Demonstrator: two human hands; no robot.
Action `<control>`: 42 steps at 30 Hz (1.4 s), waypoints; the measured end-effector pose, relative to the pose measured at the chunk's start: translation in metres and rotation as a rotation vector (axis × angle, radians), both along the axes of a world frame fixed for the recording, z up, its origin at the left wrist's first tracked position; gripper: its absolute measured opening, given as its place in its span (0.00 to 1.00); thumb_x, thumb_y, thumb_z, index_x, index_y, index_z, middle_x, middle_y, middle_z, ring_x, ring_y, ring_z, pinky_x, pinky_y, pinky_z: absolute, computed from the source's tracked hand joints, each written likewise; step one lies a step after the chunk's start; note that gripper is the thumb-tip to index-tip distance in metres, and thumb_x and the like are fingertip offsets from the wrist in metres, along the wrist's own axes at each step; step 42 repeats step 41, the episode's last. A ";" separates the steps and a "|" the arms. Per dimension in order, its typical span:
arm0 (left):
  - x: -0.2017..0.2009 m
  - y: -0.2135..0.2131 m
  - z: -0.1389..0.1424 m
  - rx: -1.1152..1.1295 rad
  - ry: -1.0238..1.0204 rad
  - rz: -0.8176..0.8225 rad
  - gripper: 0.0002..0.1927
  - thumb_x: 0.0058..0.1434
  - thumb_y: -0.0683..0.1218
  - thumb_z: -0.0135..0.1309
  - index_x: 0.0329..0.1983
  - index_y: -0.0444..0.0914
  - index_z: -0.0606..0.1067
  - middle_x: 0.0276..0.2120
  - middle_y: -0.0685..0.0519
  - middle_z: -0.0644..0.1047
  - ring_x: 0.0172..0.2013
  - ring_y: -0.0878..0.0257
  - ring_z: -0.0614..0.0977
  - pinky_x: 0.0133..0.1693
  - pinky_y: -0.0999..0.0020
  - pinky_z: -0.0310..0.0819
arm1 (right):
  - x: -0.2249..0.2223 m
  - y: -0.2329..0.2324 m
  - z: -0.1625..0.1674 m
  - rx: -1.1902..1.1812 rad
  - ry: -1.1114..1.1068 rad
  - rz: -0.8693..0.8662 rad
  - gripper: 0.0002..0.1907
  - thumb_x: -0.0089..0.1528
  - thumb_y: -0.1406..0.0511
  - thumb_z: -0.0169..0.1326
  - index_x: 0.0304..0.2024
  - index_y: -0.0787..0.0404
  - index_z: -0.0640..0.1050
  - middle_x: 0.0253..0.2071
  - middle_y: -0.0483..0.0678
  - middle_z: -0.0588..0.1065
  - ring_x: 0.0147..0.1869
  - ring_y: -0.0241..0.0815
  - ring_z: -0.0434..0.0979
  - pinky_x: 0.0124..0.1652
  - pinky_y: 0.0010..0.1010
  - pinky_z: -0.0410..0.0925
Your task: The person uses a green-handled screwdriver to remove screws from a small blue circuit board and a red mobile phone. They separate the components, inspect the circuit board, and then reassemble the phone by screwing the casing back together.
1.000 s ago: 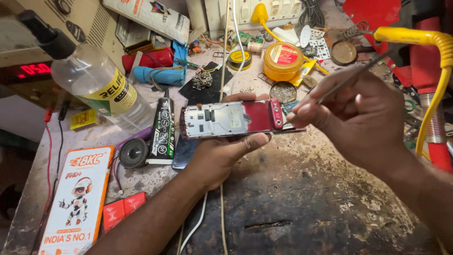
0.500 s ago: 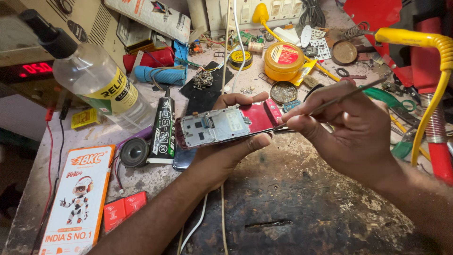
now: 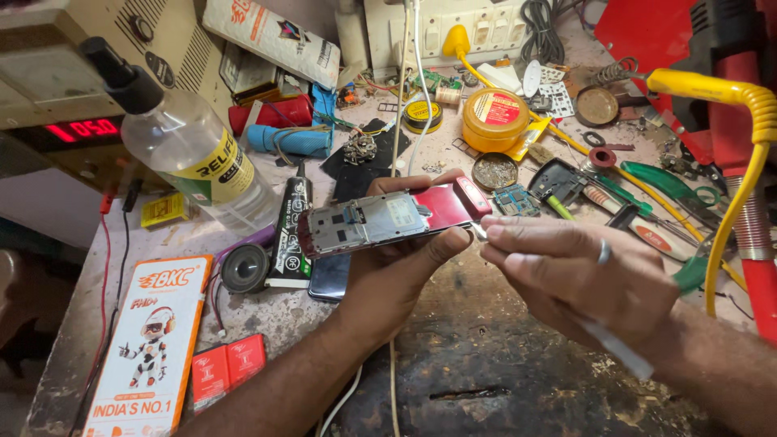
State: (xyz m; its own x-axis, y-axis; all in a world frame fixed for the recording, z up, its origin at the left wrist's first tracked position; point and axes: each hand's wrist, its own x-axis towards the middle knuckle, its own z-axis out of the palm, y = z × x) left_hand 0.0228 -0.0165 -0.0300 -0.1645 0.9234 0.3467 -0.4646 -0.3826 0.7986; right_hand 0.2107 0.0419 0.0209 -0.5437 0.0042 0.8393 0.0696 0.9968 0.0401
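Clearly, the opened red phone (image 3: 388, 218) lay with its long axis running left to right, slightly tilted up toward the right, bare board facing us, held above the desk (image 3: 502, 380). Our left hand (image 3: 396, 267) cradled it from beneath, fingers clamped along both long edges. Our right hand (image 3: 579, 271) sat just right of its red end, nearer that end, fingers pinched together on a thin white-handled tool (image 3: 611, 348) whose tip met the phone's right edge.
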 end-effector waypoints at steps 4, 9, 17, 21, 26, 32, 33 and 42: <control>0.001 0.000 -0.002 -0.029 -0.030 0.010 0.31 0.58 0.40 0.67 0.60 0.37 0.63 0.60 0.44 0.74 0.57 0.58 0.79 0.60 0.62 0.76 | 0.007 -0.007 0.019 0.134 -0.161 0.045 0.11 0.57 0.74 0.62 0.41 0.69 0.76 0.45 0.61 0.78 0.50 0.58 0.83 0.47 0.44 0.80; 0.002 -0.001 -0.003 -0.035 -0.033 0.014 0.32 0.59 0.41 0.67 0.61 0.36 0.64 0.56 0.45 0.76 0.56 0.61 0.79 0.59 0.63 0.76 | 0.005 -0.006 0.021 0.271 -0.134 0.070 0.10 0.58 0.74 0.63 0.39 0.69 0.74 0.45 0.61 0.78 0.53 0.60 0.82 0.50 0.46 0.79; -0.003 0.002 0.000 -0.100 -0.040 -0.035 0.30 0.61 0.43 0.63 0.62 0.37 0.62 0.61 0.43 0.74 0.57 0.57 0.79 0.59 0.58 0.79 | 0.007 -0.001 0.001 -0.433 0.024 -0.037 0.10 0.63 0.72 0.62 0.40 0.62 0.72 0.42 0.54 0.81 0.48 0.45 0.87 0.40 0.30 0.80; -0.006 0.004 -0.004 -0.069 -0.192 -0.113 0.29 0.64 0.43 0.61 0.64 0.38 0.61 0.62 0.41 0.73 0.57 0.55 0.79 0.56 0.56 0.79 | 0.018 0.019 0.001 -0.779 0.176 0.150 0.13 0.65 0.75 0.55 0.45 0.63 0.65 0.42 0.57 0.78 0.51 0.46 0.86 0.47 0.34 0.81; -0.009 0.005 -0.009 -0.062 -0.230 -0.193 0.27 0.68 0.46 0.58 0.66 0.37 0.61 0.58 0.39 0.74 0.56 0.50 0.81 0.57 0.55 0.80 | 0.019 0.016 -0.010 -0.757 0.149 0.207 0.13 0.67 0.76 0.57 0.48 0.64 0.66 0.43 0.59 0.79 0.51 0.47 0.86 0.47 0.31 0.84; -0.008 0.005 -0.010 -0.090 -0.286 -0.254 0.27 0.69 0.48 0.57 0.66 0.35 0.62 0.57 0.39 0.76 0.56 0.49 0.82 0.57 0.55 0.79 | 0.016 0.016 -0.014 -0.534 0.099 0.095 0.15 0.64 0.75 0.61 0.45 0.63 0.67 0.45 0.56 0.79 0.50 0.43 0.86 0.41 0.26 0.80; -0.007 0.005 -0.010 -0.092 -0.297 -0.262 0.27 0.69 0.48 0.57 0.66 0.35 0.62 0.57 0.39 0.76 0.56 0.49 0.82 0.57 0.56 0.79 | 0.015 0.014 -0.015 -0.485 0.099 0.092 0.16 0.63 0.75 0.62 0.45 0.63 0.67 0.45 0.55 0.79 0.51 0.42 0.86 0.41 0.25 0.80; -0.001 0.011 -0.021 0.006 0.087 -0.032 0.28 0.64 0.36 0.62 0.62 0.37 0.61 0.57 0.41 0.75 0.56 0.58 0.79 0.58 0.62 0.78 | 0.013 0.005 -0.015 -0.650 0.109 0.216 0.15 0.64 0.77 0.61 0.47 0.63 0.68 0.43 0.55 0.79 0.52 0.42 0.85 0.53 0.29 0.80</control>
